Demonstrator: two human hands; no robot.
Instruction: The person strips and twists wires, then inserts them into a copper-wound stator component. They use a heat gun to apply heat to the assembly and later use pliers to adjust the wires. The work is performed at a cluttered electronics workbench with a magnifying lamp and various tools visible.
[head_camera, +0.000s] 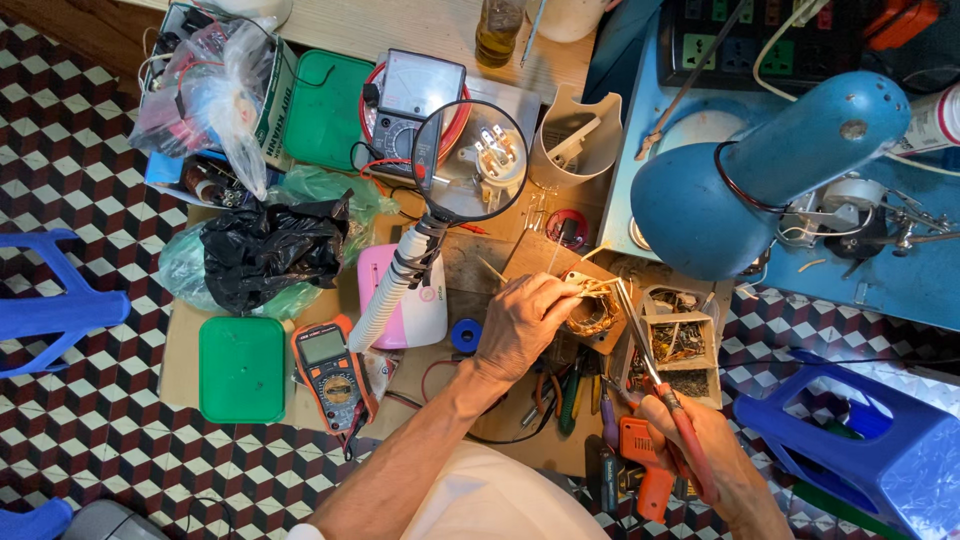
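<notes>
- One left hand (520, 325): we pinch a small coil (590, 312) of copper wire, fingers closed on it, over a wooden block (530, 258).
- One right hand (712, 462): we grip one pair of red-handled pliers (655, 375), tips just beside the coil.
- Two meters: one orange (332, 370), one grey (412, 98).
- Two green lids (241, 368).
- One magnifier (470, 160).
- One blue lamp (770, 170).

Low desk (190, 350) over a checkered tile floor (90, 160), surface crowded.
On the desk: 2 green lidded boxes (241, 368), 1 orange digital multimeter (332, 372), 1 analog meter (415, 98), black plastic bag (275, 250), pink device (420, 310), blue tape roll (465, 335), small wooden compartment box (683, 345), pliers (565, 395).
</notes>
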